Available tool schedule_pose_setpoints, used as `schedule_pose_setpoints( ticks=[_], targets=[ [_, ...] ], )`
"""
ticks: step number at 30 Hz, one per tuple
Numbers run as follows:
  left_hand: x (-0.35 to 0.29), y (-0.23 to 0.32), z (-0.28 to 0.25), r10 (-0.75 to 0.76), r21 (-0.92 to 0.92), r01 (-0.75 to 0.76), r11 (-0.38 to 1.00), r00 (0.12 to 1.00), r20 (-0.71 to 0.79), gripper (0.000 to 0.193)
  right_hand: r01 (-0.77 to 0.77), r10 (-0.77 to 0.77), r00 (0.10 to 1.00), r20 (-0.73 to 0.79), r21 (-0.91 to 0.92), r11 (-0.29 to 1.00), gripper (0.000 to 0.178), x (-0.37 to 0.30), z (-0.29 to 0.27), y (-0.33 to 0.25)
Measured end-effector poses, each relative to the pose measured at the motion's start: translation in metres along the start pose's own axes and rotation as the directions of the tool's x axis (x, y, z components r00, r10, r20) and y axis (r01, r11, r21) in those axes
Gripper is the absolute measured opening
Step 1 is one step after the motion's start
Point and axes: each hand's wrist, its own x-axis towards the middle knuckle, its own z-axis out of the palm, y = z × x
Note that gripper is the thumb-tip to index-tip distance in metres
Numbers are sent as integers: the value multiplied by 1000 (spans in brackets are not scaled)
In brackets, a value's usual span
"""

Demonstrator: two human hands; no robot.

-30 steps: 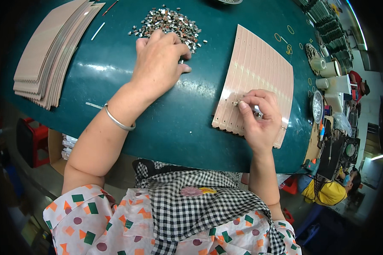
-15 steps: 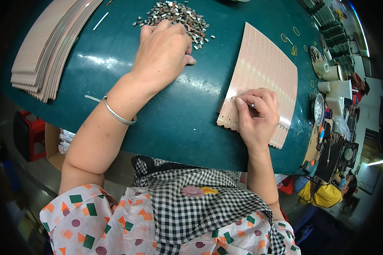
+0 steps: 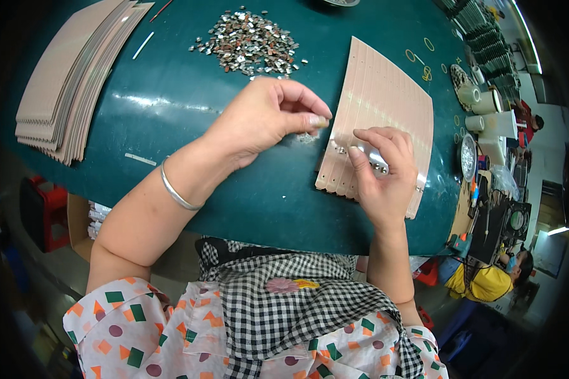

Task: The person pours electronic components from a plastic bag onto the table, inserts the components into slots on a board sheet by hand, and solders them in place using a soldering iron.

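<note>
My left hand (image 3: 259,120) hovers left of the pale pink scored panel (image 3: 385,95). Its thumb and forefinger are pinched together near the panel's left edge; what they hold, if anything, is too small to make out. Over the panel's near part is my right hand (image 3: 389,174), fingers curled and the thumb apart from the forefinger. A few tiny shiny metal pieces (image 3: 379,168) show beneath its fingers, and another metal piece (image 3: 340,150) sits at the panel's left side. Beyond my left hand lies a loose pile of small metal clips (image 3: 250,41).
Stacked pink panels (image 3: 69,76) stand on the green table (image 3: 259,202) at the left. Rubber bands (image 3: 427,72) lie right of the panel. Farther right are a metal bowl (image 3: 468,158), white cups (image 3: 477,123) and stacked dark boards (image 3: 477,38). A person in yellow (image 3: 487,281) sits at the right.
My left hand has moved from the clip pile toward the panel, nearer to me and rightward. The right thumb and forefinger have parted, and metal pieces now show on the panel.
</note>
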Motion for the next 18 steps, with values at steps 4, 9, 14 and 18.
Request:
schedule_pose_setpoints(
  ticks=[4, 9, 14, 18],
  targets=[
    [-6, -2, 12, -134, -284, 166, 944, 982, 131, 25, 72, -55, 995, -80, 228, 971, 20, 7, 0, -14],
    [-9, -5, 18, -146, -408, 214, 887, 970, 192, 36, 57, -22, 994, -107, 337, 940, 17, 4, 7, -16],
    [-9, -8, 17, -79, -382, 156, 911, 974, 210, 39, -3, 32, 998, -59, 438, 899, 18, 1, 8, -14],
    [-13, -3, 23, -151, -453, 238, 859, 964, 219, 34, 43, 15, 986, -169, 337, 940, 20, 1, 2, -22]
  ],
)
